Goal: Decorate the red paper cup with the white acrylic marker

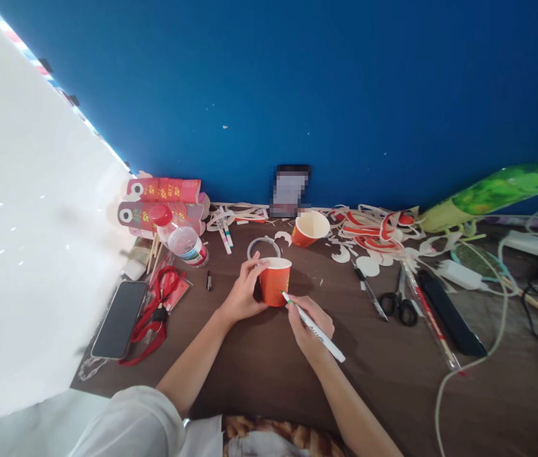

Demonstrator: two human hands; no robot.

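Note:
An orange paper cup (pixel 275 282) stands upright on the dark wooden table (pixel 259 362) in front of me. My left hand (pixel 244 293) is wrapped round the cup's left side, fingers closed on it. My right hand (pixel 311 322) pinches a white marker pen (pixel 313 326), and the pen's tip touches the cup's lower right side. A second orange paper cup (pixel 309 228) lies tilted farther back, its white inside showing.
A black phone (pixel 119 318) and red lanyard (pixel 157 311) lie at the left. A plastic bottle (pixel 179 236) and red paper rolls (pixel 164 202) sit at the back left. Black scissors (pixel 398 304), paper scraps (pixel 373 231), cables (pixel 488 317) and a green bottle (pixel 492 190) fill the right.

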